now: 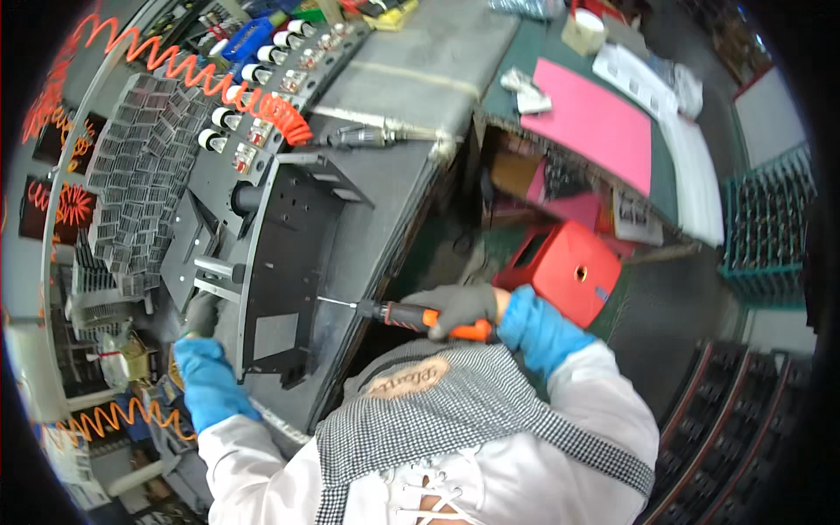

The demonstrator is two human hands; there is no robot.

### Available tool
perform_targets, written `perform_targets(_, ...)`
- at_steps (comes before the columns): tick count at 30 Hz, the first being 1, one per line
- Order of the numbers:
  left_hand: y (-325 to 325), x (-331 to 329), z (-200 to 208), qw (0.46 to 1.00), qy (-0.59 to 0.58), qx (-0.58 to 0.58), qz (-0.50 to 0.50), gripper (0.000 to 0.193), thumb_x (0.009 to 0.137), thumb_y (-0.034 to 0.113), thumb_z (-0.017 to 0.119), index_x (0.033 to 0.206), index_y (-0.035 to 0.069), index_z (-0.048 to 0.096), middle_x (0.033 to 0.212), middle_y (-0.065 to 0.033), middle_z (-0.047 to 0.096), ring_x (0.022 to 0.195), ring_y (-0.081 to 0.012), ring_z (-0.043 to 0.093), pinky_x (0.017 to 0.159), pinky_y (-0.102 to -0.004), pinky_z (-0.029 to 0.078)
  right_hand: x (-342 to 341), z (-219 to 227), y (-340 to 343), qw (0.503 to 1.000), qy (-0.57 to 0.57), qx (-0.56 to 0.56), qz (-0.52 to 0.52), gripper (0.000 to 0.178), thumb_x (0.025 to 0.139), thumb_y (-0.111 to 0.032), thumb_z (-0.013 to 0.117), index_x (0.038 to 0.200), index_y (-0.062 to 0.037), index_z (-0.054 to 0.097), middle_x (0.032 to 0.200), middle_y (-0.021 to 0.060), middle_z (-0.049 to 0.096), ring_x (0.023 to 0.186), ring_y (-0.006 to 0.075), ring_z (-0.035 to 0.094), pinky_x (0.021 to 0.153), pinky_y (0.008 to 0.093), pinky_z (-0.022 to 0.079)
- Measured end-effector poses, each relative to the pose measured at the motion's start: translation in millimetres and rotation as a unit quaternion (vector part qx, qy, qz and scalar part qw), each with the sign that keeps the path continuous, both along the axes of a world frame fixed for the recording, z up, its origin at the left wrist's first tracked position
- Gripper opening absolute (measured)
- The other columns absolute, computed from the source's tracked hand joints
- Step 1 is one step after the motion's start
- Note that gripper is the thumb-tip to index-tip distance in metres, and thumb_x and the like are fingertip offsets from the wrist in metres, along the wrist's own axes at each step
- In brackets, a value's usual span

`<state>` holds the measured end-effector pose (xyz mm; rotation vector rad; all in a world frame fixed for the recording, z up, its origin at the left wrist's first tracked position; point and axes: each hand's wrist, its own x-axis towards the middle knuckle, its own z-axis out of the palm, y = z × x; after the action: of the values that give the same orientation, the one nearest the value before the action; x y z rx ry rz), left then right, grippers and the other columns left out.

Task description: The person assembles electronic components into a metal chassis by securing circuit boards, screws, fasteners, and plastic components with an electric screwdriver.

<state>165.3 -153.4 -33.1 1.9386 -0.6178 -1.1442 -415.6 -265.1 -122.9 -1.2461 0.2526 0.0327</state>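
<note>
My right hand (462,308), in a grey glove, is wrapped round a black and orange power screwdriver (398,315). Its thin bit points left, the tip at or close to the near face of a black sheet-metal housing (293,236) standing on the grey bench. A pale rectangular patch (274,337) shows low on that face. Behind the housing, my gloved left hand (202,315) is beside a silver metal bracket with a cylinder (217,269); its fingers are mostly hidden, so I cannot tell whether they grip it. Blue sleeve covers are on both forearms.
Stacked grey metal parts (144,166) fill the bench's left. Beyond the housing are a row of white round parts (226,117), a coiled orange air hose (284,118) and another power screwdriver (363,136). Right are a red box (569,271) and a table with a pink sheet (595,122).
</note>
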Motion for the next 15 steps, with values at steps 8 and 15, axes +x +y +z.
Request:
perform_targets(8, 106.0, 12.5, -75.9, 0.932, -0.29, -0.212, 0.056, 0.029, 0.094, -0.006, 0.053, 0.123, -0.005, 0.058, 0.116, -0.0141, 0.064, 0.109, -0.0249, 0.064, 0.09, -0.0272, 0.056, -67.7, 46.7, -139.6, 0.92, 0.072, -0.082, -0.376, 0.067, 0.073, -0.01, 0.071, 0.137, -0.0042, 0.05, 0.107, 0.006, 0.06, 0.095, 0.0176, 0.059, 0.082, 0.0316, 0.051)
perform_targets(15, 168.3, -110.9, -73.5, 0.748, 0.269, -0.308, 0.522, 0.017, 0.104, 0.016, 0.048, 0.109, 0.003, 0.058, 0.103, -0.0116, 0.066, 0.073, -0.017, 0.061, 0.06, -0.0244, 0.05, -27.5, -19.1, -357.8, 0.864, 0.118, -0.381, -0.307, 0.082, 0.074, -0.008, 0.068, 0.151, -0.0077, 0.04, 0.13, 0.0159, 0.06, 0.11, 0.0271, 0.062, 0.093, 0.0363, 0.051)
